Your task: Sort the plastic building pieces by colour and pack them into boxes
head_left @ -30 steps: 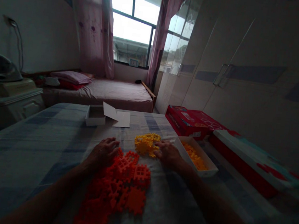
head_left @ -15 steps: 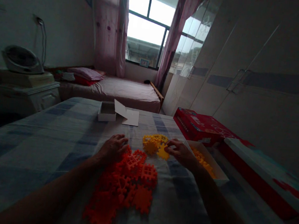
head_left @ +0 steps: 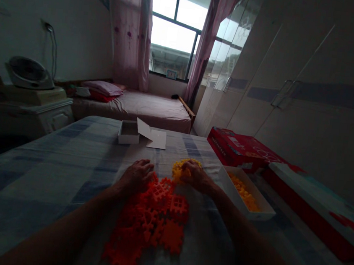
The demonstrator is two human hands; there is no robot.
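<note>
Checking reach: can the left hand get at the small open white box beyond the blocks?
Probably yes. The left hand rests on orange blocks; only bare cloth lies before the white box.

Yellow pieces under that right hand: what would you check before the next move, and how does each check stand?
1. Right hand is on the yellow pieces: ok.
2. Firm hold on a yellow piece: cannot tell, the fingers cover it.
3. Left hand rests on the orange pieces, clear of the yellow ones: ok.
4. White tray beside the right hand sits open with room: ok.
5. Small white box stands far from both hands: ok.
6. Light good enough to sort colours: not ok, the room is dim.
</note>
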